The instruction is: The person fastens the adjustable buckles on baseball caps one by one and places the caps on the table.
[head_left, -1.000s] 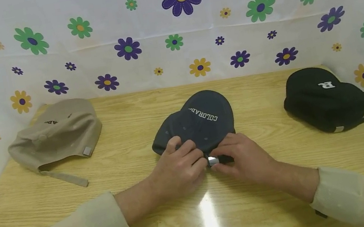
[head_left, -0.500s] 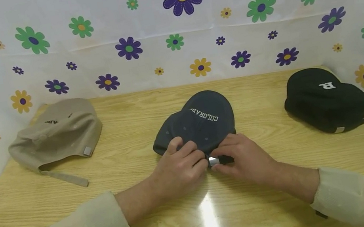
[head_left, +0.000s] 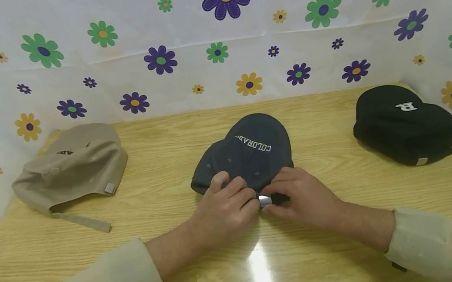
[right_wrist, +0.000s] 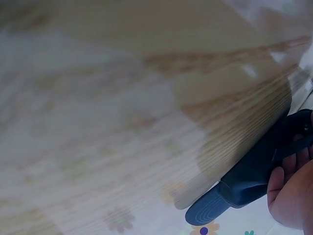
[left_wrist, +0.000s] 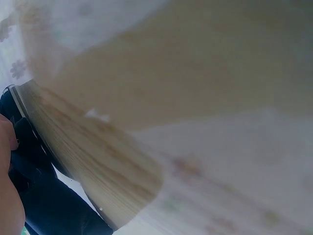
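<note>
A navy baseball cap (head_left: pixel 249 144) with light "COLORADO"-style lettering lies in the middle of the table, its back opening towards me. My left hand (head_left: pixel 224 211) has its fingers curled at the cap's back edge, gripping just left of the silver buckle (head_left: pixel 265 200). Between thumb and fingers, my right hand (head_left: pixel 307 197) pinches the dark strap (head_left: pixel 279 198) right of the buckle. The right wrist view shows the cap's brim (right_wrist: pixel 208 208) and the strap (right_wrist: pixel 293 147) across the fingers. In the left wrist view, the cap (left_wrist: pixel 58 205) fills the lower left corner; the left fingertips are mostly hidden.
A beige cap (head_left: pixel 78 170) lies at the left with its strap (head_left: pixel 82 221) hanging loose on the table. On the right sits a black cap (head_left: pixel 403 126) with a white R and a strap end sticking out. A flowered white cloth (head_left: pixel 189 27) encloses the wooden table (head_left: pixel 155 148).
</note>
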Action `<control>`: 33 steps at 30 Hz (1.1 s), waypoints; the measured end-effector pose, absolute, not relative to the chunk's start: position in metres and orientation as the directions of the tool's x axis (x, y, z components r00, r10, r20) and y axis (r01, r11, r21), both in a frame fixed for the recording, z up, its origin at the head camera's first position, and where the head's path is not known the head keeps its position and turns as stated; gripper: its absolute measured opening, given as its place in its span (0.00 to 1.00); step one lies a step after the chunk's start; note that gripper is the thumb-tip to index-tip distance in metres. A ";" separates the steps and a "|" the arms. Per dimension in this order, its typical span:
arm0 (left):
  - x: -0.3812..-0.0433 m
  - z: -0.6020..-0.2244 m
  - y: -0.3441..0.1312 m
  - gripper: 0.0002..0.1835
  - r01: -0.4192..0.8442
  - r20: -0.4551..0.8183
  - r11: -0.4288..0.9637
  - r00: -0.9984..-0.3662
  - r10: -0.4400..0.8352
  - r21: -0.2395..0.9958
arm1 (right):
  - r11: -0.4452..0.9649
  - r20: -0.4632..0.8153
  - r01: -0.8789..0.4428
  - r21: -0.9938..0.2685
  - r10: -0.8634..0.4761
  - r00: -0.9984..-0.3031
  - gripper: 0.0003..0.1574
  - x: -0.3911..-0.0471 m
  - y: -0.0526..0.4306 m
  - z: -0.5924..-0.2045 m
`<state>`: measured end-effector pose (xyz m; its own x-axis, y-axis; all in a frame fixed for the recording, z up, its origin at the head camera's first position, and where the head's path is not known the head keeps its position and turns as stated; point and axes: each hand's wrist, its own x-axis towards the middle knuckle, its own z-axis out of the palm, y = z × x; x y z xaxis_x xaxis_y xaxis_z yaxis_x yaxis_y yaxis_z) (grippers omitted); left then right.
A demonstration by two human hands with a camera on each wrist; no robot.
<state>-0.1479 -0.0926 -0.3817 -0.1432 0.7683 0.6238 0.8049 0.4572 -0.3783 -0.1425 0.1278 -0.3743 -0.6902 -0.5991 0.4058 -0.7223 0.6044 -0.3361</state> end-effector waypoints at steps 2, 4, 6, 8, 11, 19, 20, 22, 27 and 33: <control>-0.149 -0.382 -0.093 0.09 0.803 0.628 0.461 -0.143 0.765 -0.378 | 0.607 0.398 -0.720 -0.336 -0.601 -0.693 0.17 -0.143 0.127 -0.373; -0.149 -0.382 -0.093 0.09 0.801 0.631 0.465 -0.145 0.762 -0.377 | 0.612 0.389 -0.718 -0.332 -0.604 -0.695 0.17 -0.143 0.127 -0.373; -0.149 -0.382 -0.093 0.09 0.799 0.631 0.467 -0.147 0.761 -0.378 | 0.614 0.384 -0.719 -0.324 -0.609 -0.694 0.17 -0.143 0.127 -0.372; -0.149 -0.382 -0.092 0.09 0.797 0.631 0.470 -0.148 0.761 -0.380 | 0.616 0.380 -0.720 -0.320 -0.612 -0.693 0.17 -0.143 0.127 -0.372; -0.149 -0.382 -0.093 0.10 0.791 0.636 0.478 -0.150 0.757 -0.382 | 0.617 0.377 -0.722 -0.313 -0.618 -0.690 0.17 -0.143 0.127 -0.372; -0.149 -0.381 -0.093 0.10 0.786 0.642 0.488 -0.155 0.750 -0.380 | 0.663 0.359 -0.697 -0.274 -0.602 -0.713 0.15 -0.142 0.127 -0.372; -0.149 -0.381 -0.094 0.10 0.785 0.643 0.489 -0.155 0.750 -0.381 | 0.674 0.355 -0.688 -0.270 -0.595 -0.721 0.15 -0.142 0.126 -0.372; -0.150 -0.381 -0.094 0.10 0.780 0.648 0.493 -0.152 0.747 -0.385 | 0.692 0.348 -0.669 -0.273 -0.577 -0.739 0.14 -0.142 0.126 -0.371; -0.150 -0.381 -0.093 0.07 0.776 0.648 0.502 -0.163 0.744 -0.381 | 0.703 0.348 -0.647 -0.297 -0.551 -0.758 0.12 -0.144 0.126 -0.372; -0.148 -0.381 -0.092 0.06 0.778 0.618 0.508 -0.203 0.759 -0.369 | 0.688 0.362 -0.660 -0.303 -0.558 -0.747 0.09 -0.144 0.128 -0.372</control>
<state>-0.1476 -0.0921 -0.3806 -0.2029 0.7593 0.6183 0.7785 0.5081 -0.3685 -0.1436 0.1278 -0.3723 -0.7470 -0.5579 0.3615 -0.6600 0.6876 -0.3027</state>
